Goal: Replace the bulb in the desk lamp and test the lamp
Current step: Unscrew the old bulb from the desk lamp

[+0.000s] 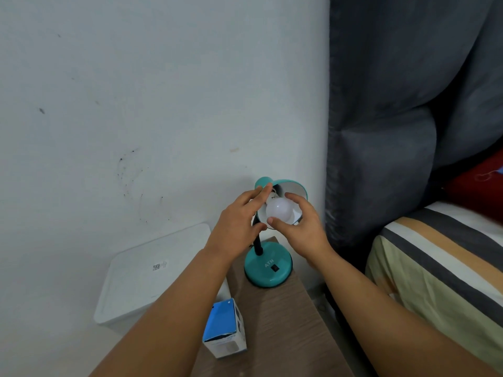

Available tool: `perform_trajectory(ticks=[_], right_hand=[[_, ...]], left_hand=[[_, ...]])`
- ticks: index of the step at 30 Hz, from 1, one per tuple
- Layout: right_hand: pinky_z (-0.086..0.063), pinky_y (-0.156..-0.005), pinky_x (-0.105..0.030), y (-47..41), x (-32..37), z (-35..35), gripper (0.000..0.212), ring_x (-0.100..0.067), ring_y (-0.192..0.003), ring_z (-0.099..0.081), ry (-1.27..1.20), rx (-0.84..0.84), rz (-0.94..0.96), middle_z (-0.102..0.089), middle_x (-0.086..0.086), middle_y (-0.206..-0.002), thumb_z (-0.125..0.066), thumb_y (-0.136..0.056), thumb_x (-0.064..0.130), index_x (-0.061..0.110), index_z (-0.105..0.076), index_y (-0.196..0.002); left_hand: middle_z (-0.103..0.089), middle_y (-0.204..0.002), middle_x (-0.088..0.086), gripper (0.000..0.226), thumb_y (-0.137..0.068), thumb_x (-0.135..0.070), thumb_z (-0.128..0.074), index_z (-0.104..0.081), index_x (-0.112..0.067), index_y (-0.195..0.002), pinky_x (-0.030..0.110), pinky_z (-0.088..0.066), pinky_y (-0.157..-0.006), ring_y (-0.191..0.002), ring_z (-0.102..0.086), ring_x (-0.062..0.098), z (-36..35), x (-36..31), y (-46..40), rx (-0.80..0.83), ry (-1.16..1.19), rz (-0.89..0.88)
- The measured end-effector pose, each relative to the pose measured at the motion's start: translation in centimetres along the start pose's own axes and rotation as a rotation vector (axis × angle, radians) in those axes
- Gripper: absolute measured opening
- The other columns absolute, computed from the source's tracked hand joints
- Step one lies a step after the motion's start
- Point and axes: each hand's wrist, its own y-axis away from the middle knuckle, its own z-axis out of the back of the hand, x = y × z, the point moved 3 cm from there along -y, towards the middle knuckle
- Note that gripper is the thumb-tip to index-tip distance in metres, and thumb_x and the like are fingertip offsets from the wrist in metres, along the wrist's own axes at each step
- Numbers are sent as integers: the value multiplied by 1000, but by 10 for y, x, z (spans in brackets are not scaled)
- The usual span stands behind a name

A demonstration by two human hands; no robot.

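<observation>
White wall (136, 104) and grey curtain (394, 118) are seen behind 1 narrow wooden table (285, 317), on which 1 teal desk lamp (268, 269) stands near the far edge and 1 blue-white bulb box (225, 329), contents not visible, near the left edge. 1 white bulb (279, 212) is seated inside the upturned shade (295, 190), gripped by right hand (302, 227) thumb & fingers, while the shade's left rim is steadied by left hand (236, 221), fingers spread. Table is hemmed by 1 white bin (152, 273) at left & striped bed (441, 268) at right, w/ a dark gap between.

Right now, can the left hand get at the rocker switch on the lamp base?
Probably yes: the switch faces up uncovered on the base, just below the left hand, which steadies the shade.
</observation>
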Motion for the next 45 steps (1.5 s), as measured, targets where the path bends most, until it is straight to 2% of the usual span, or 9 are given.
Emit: perform_trajectory(ticks=[4,10,16,22,28,31,37,42,45], right_hand=[[-51,-92,-39,-1,2,-2,63,-18,-110,-56,67,-10,-34,-56,5,-123,-81,-72,44,31,-52,-126],[-48,-92,-35,-1,6,3,68,-17,-114,-51,25,50,14,-49,9,-124,-79,-76,19,36,-45,-132],[-50,-83,-31,-1,8,0,60,-17,-104,-57,23,-2,-91,-59,3,-119,-78,-74,48,29,-51,-125],[-46,-94,-35,0,13,-8,62,-16,-114,-50,116,-42,29,-54,3,-128,-81,-74,32,31,-50,-128],[-46,-97,-37,4,13,-15,75,-22,-120,-51,181,-86,-4,-51,-1,-133,-79,-71,48,23,-47,-134],[-47,-93,-37,5,13,-20,62,-26,-115,-52,210,-109,8,-52,-5,-126,-77,-73,48,26,-55,-126],[-47,-98,-43,7,10,-24,69,-26,-121,-50,204,-145,16,-48,-3,-134,-78,-71,41,31,-47,-132],[-46,-100,-52,9,1,-25,84,-30,-132,-43,206,-153,-69,-45,-9,-144,-69,-58,71,28,-53,-128],[-39,-106,-55,8,3,-23,69,-33,-141,-30,283,-149,-12,-34,-9,-154,-78,-68,50,38,-49,-129]], left_hand=[[-50,-141,-1,94,-79,-15,-80,-27,-39,-153,38,-52,-97,-119,-56,17,1,0,0,-1,-10,4],[-52,-138,-2,95,-77,-12,-81,-29,-38,-152,38,-54,-93,-110,-58,16,3,2,-1,12,-9,13],[-53,-137,-4,94,-77,-11,-82,-30,-40,-151,38,-53,-95,-114,-58,14,4,2,-2,12,41,22],[-51,-143,-7,93,-76,-8,-82,-34,-38,-150,31,-52,-97,-122,-55,11,9,9,2,-10,99,39],[-46,-149,-11,89,-78,2,-78,-38,-35,-148,16,-46,-100,-132,-48,7,14,10,4,-13,202,68],[-47,-149,-10,89,-77,2,-79,-39,-35,-148,18,-47,-101,-132,-49,7,14,9,5,-14,229,65],[-46,-149,-11,87,-78,0,-78,-39,-35,-148,22,-49,-100,-130,-50,5,15,8,9,-14,234,63],[-46,-149,-10,84,-80,-2,-77,-40,-34,-148,27,-50,-101,-132,-48,5,11,6,10,-20,254,59],[-46,-150,-9,88,-78,1,-78,-39,-34,-148,28,-50,-101,-132,-49,7,11,8,10,-12,232,49]])
